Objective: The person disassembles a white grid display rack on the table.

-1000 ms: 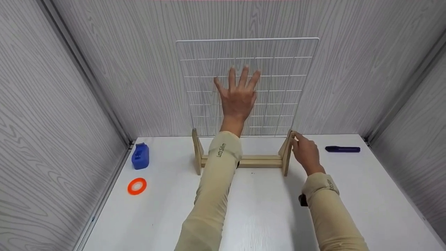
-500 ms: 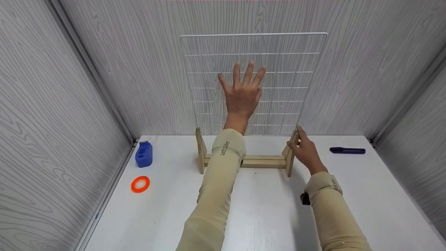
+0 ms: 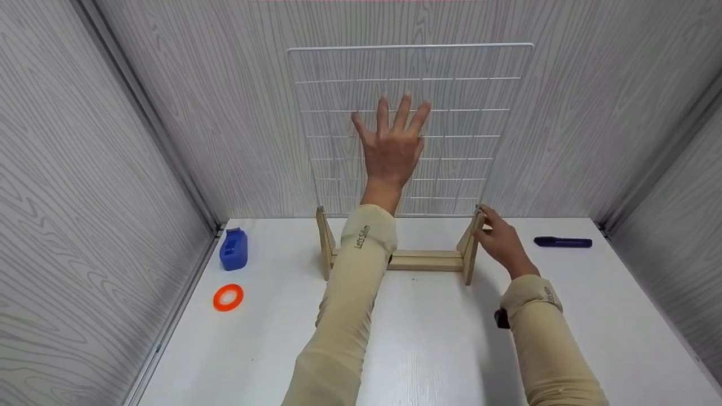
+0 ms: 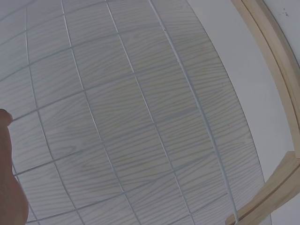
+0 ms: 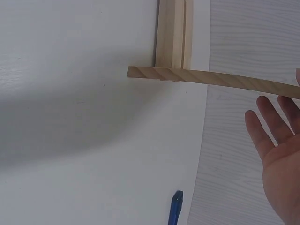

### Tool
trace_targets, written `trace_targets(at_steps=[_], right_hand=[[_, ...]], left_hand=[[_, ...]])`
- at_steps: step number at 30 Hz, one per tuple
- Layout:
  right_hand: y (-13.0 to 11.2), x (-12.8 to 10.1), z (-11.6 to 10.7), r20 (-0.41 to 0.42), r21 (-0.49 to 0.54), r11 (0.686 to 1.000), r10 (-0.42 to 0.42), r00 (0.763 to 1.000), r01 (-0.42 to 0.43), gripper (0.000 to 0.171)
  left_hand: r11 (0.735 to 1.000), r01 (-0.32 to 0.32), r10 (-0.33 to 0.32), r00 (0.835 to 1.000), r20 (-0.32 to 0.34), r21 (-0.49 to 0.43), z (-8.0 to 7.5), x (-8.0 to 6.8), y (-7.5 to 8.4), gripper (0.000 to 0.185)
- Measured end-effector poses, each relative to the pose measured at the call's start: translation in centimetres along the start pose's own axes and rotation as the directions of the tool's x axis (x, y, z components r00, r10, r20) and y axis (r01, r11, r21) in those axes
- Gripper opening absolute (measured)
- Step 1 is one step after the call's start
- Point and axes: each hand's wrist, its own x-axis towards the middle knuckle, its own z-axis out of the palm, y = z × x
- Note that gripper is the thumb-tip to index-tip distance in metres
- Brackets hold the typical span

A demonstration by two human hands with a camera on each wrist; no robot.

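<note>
A person's 2 arms, in beige sleeves, reach away over a white table inside a booth with grey wood-grain walls.

On the near left lies a flat orange tape ring. Just beyond it stands a blue plastic dispenser.

Mid-table stands a pale wooden stand: 2 upright end pieces joined by a low crossbar that runs left to right. The right hand rests against the stand's right end piece, thumb and fingertips touching its top. The right wrist view shows these fingers straight and relaxed, beside the smooth wood rather than wrapped round it. To the right, apart from the hand, a dark blue marker lies with its long axis left to right.

A thin white wire grid rises from the far side of the stand, upright or leaning slightly, its lower edge sitting at the end pieces. It is wide and tall, made of square cells. The left hand is raised higher and farther than the right, palm flat against the grid's middle, fingers spread and straight. The grid lies directly beyond those fingers, in contact with them. The left wrist view shows the wires close up against the wall.
</note>
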Motion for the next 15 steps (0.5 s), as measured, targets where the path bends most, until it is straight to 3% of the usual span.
trace_targets(at_steps=[7,15], right_hand=[[-0.01,-0.22,0.16,0.023,-0.009,1.0,0.018,1.0,-0.018,0.059],[-0.15,-0.35,0.31,0.036,-0.038,0.999,0.017,0.999,-0.016,0.058]], left_hand=[[1.0,0.012,-0.013,0.999,0.048,0.005,-0.31,0.01,0.12,0.056],[1.0,0.013,-0.014,0.999,0.038,0.016,-0.42,0.02,-0.33,0.053]])
